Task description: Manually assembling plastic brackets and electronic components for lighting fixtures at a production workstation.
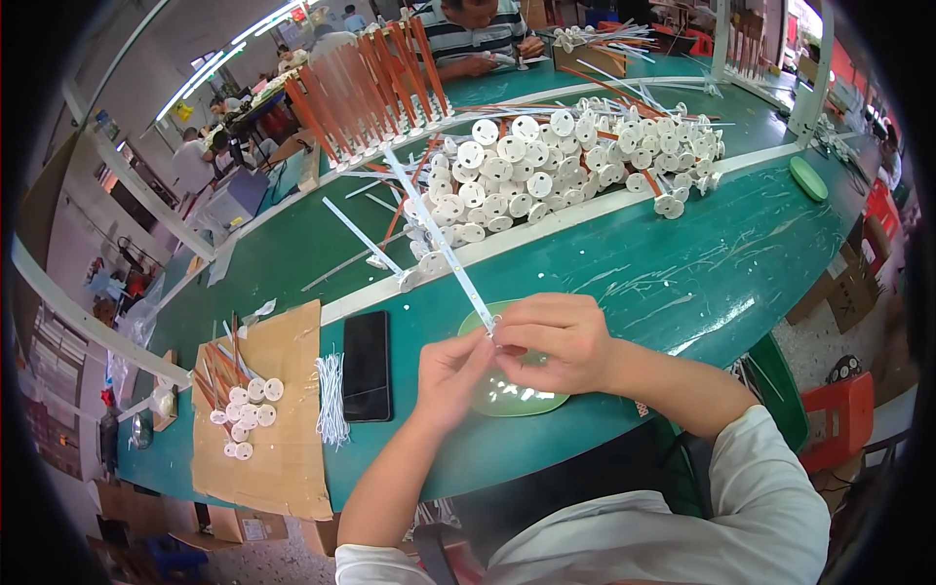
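A long thin white strip slants up and away from my hands over the green table. My right hand pinches its near end, fingers closed around it. My left hand meets the same end from below, fingertips closed on it beside the right hand. Both hands hover above a light green oval dish near the table's front edge. What sits at the strip's very tip is hidden by my fingers.
A black phone and a bundle of white ties lie left of the dish. A cardboard sheet carries several white discs on sticks. A big pile of white discs and orange rods fills the far side. A person sits opposite.
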Demonstrator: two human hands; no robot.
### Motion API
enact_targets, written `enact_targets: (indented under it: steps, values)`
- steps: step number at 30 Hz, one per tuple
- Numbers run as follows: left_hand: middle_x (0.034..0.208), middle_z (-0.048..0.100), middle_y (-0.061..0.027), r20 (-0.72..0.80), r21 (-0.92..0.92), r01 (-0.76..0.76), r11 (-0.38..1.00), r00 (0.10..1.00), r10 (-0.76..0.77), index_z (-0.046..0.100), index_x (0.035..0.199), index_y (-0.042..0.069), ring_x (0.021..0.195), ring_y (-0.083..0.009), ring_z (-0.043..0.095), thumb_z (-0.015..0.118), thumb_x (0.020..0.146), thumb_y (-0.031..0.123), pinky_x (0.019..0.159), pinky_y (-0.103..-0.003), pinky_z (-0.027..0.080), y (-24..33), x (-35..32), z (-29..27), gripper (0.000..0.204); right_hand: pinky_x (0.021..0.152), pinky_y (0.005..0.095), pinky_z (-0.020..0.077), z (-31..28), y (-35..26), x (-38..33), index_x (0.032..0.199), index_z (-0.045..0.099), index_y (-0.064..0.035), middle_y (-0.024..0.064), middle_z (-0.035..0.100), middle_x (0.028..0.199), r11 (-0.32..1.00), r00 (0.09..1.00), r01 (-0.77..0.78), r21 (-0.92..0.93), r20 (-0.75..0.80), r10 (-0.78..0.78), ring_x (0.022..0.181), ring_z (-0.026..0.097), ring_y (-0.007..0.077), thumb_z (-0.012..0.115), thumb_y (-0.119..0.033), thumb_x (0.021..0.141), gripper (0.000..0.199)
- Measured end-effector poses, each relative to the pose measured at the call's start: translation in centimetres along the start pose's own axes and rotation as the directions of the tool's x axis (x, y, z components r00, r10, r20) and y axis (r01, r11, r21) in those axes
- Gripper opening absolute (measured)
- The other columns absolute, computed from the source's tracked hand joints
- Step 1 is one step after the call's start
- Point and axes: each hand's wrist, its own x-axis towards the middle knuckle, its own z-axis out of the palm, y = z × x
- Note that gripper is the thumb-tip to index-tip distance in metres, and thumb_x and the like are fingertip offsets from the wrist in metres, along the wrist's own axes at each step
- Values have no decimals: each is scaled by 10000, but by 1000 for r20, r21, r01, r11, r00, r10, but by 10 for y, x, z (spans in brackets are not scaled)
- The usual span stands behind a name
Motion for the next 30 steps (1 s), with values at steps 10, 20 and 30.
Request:
enact_targets:
  steps: [10,20,30]
  values:
    - [1168,646,-172,-15,36,81,996,997,-80,629,1147,-99,1044,-237,639,537,1011,171,927,-383,515,-3,-7,-1,316,634,316,586,1,-3,-7,864,703,-15,123,707,851,1000,999,17,-4,-36,-17,734,711,249,747,46,640,236]
    - [1089,694,-142,-25,-32,-38,999,999,37,645,1181,-74,982,-193,674,564,999,166,873,-316,544,7,7,-3,312,717,340,577,-3,7,-2,939,714,3,142,717,910,985,988,-119,124,112,106,835,712,277,730,61,728,219]
    - [1148,678,-160,18,-87,-142,986,989,144,576,1291,-55,985,-230,680,585,975,94,891,-348,544,12,2,0,349,681,318,557,-4,7,0,925,715,-22,104,719,891,992,994,-105,67,18,104,773,694,259,767,18,709,226]
